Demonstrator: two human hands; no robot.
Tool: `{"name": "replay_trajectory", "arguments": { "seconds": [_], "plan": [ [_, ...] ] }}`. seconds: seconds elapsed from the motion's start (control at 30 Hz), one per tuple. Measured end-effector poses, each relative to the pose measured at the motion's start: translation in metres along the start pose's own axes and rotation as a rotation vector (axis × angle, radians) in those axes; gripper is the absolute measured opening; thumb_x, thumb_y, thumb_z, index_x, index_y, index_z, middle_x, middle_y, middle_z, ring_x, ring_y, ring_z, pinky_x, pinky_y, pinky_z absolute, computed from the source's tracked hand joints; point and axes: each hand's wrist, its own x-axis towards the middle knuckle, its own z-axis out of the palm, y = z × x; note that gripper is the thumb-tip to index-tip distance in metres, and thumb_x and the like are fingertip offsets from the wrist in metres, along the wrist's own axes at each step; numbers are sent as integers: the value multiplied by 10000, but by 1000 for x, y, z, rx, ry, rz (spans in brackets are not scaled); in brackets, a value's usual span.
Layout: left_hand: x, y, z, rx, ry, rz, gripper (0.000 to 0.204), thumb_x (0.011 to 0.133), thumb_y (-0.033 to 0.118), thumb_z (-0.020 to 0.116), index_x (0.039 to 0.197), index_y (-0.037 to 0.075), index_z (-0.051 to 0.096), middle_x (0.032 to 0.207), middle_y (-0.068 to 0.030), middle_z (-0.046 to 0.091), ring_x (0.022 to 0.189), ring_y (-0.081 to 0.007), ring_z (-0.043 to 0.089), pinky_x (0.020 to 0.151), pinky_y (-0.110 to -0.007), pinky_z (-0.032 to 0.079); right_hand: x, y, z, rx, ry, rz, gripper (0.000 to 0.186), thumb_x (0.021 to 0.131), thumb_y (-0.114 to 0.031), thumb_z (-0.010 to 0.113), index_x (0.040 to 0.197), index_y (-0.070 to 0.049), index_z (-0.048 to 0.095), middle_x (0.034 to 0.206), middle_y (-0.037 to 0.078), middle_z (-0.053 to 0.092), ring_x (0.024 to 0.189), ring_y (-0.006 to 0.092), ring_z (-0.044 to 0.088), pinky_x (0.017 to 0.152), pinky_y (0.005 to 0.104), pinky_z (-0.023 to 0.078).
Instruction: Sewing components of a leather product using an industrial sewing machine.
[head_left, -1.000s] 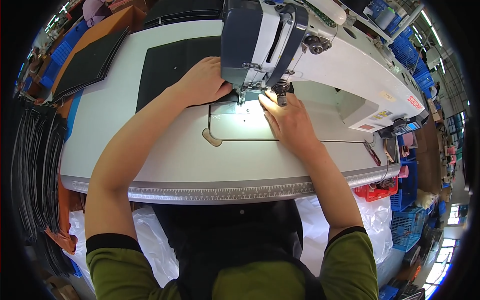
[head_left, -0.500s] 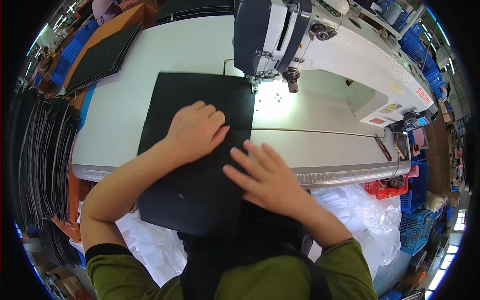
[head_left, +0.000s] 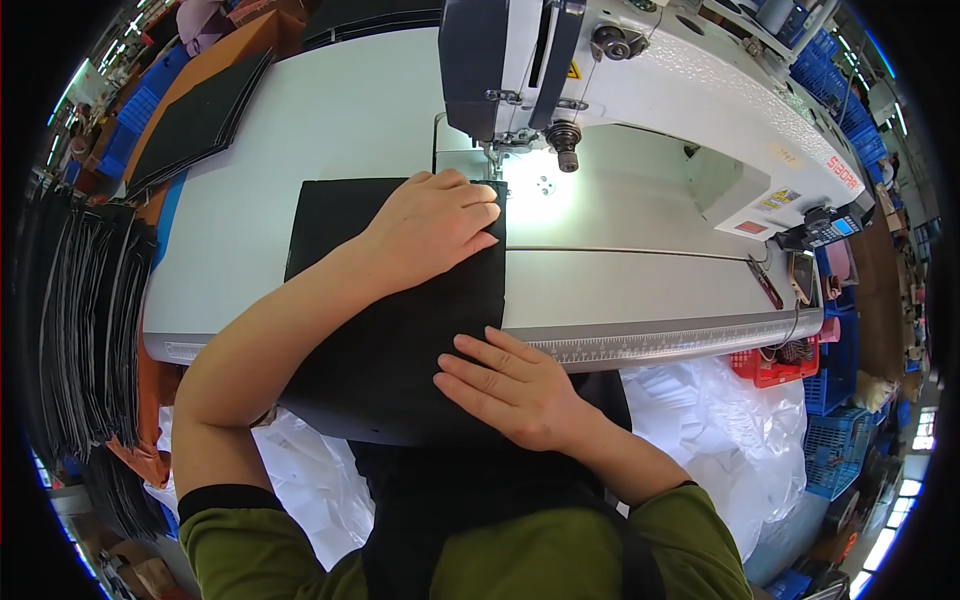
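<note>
A flat black panel (head_left: 340, 225) lies on the white sewing machine table, and its near part hangs over the front edge toward my lap. Its far right corner is just in front of the presser foot (head_left: 494, 160) of the sewing machine (head_left: 690, 110). My left hand (head_left: 430, 225) is closed, its fingers bent and pressed down on the panel near that corner; the fingertips are partly hidden. Nearer to me, my right hand (head_left: 515, 390) rests on the panel's right side with fingers outstretched and nothing grasped.
Stacked black panels (head_left: 90, 310) stand at the left, and more panels (head_left: 200, 120) lie on the table's far left. Thread snips (head_left: 765, 283) and a phone (head_left: 801, 277) lie at the right. Beneath the ruler-marked front edge (head_left: 660, 345) are clear plastic (head_left: 720, 440) and a red basket (head_left: 770, 367).
The panel has come toward me, its far edge now in front of the presser foot. My left hand has shifted right and forward on it. My right hand has moved nearer my body.
</note>
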Motion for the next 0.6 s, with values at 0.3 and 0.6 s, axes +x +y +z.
{"name": "replay_trajectory", "arguments": {
  "seconds": [0.3, 0.6],
  "plan": [
    [5, -7, 3, -49, -119, -124, 263, 919, 275, 698, 1093, 78, 689, 1234, -20, 671, 1111, -223, 610, 973, -345, 475, -3, 11, -8, -47, 1, 8, 298, 893, -148, 666, 1177, -67, 711, 1254, 54, 711, 1248, 278, 636, 1094, 437, 474],
    [8, -9, 3, -56, -132, -150, 267, 930, 270, 688, 1109, 73, 690, 1248, -20, 666, 1119, -224, 608, 987, -348, 473, 3, 9, -14, -58, -22, 58, 281, 862, -96, 702, 1139, -73, 742, 1247, 37, 726, 1242, 258, 649, 1067, 418, 504]
  ]
}}
